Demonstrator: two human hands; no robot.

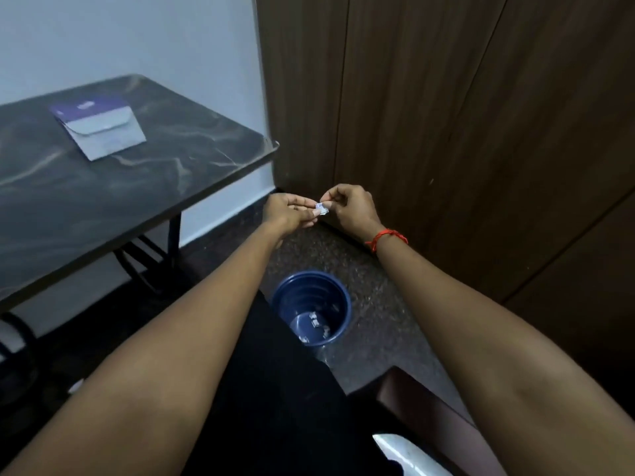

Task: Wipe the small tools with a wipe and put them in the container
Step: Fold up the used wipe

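Both hands are held out in front of me above the floor, pinching one small white packet (321, 208) printed in blue between them. My left hand (290, 213) holds its left edge with thumb and fingertips. My right hand (350, 207) pinches its right edge, fingers curled. Below them a dark blue bin (338, 305) stands on the floor, with several small white scraps lying at its bottom. No small tools are visible.
A dark marbled table (171, 173) stands at the left with a purple and white envelope-like pouch (99, 130) on it. A brown wooden wardrobe (446, 115) fills the right. A brown chair edge (422, 400) is at the lower right, with a white object (409, 455) beside it.
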